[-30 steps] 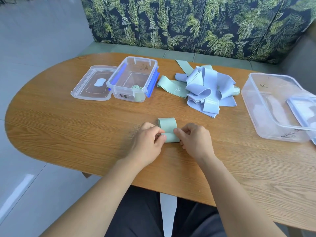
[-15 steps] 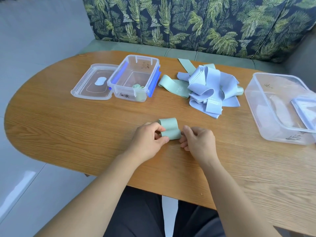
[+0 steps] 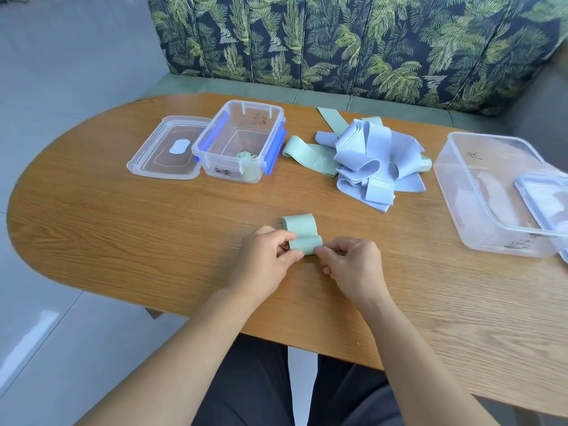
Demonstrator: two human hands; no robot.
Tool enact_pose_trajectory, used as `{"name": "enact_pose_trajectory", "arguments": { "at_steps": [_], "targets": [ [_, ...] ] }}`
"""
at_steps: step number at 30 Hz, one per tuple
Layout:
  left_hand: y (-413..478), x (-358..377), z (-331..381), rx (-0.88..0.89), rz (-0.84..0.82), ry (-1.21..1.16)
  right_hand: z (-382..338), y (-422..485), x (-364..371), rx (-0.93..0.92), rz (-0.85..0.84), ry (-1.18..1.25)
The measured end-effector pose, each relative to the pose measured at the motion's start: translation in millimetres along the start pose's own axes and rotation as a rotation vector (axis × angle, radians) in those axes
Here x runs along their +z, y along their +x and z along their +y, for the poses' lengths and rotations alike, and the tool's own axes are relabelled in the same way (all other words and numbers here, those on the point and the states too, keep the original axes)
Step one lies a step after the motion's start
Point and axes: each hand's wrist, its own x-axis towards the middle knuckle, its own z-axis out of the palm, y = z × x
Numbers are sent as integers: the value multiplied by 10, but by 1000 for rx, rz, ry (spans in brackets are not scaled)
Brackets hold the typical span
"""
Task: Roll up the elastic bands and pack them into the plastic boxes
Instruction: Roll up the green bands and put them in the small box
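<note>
- Green band [image 3: 302, 233] lies on the wooden table [image 3: 123, 229], near its front edge at centre. Near end is rolled up; far end loops back in a loose fold.
- Left hand [image 3: 267, 261]: thumb and fingers pinched on the left end of the roll.
- Right hand [image 3: 353, 265]: fingertips pinched on the right end of the roll, other fingers curled under.
- Both forearms come in from the bottom of the view; dark trousers [image 3: 246, 388] show below the table edge.
- Small box [image 3: 239, 141], clear with blue side clips, stands open at back left. One rolled green band [image 3: 247, 156] sits inside at its front right corner.
- Its lid [image 3: 167, 149] lies flat just to the left, touching the box.
- Loose pile [image 3: 373, 161] of pale blue bands at back centre-right, with a few green ones mixed in. One flat green band [image 3: 310, 155] sticks out on the left of the pile, just beside the small box.
- Large clear box [image 3: 479, 192] stands open at the right edge. A lid [image 3: 547, 201] leans in over its right side, partly cut off by the frame. Contents unclear through the plastic.
- Leaf-print bench back [image 3: 353, 41] runs behind the table.
</note>
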Motion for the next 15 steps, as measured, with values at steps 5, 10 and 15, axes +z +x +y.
{"name": "enact_pose_trajectory", "arguments": {
  "at_steps": [5, 10, 15],
  "targets": [
    [-29, -88, -18, 13, -84, 23, 25, -54, -17, 1, -6, -26],
    [-74, -124, -22, -3, -105, 91, 33, -89, -19, 17, 14, -31],
    [-107, -94, 3, -47, -55, 54, -15, -29, -16, 49, 20, -65]
  ]
}}
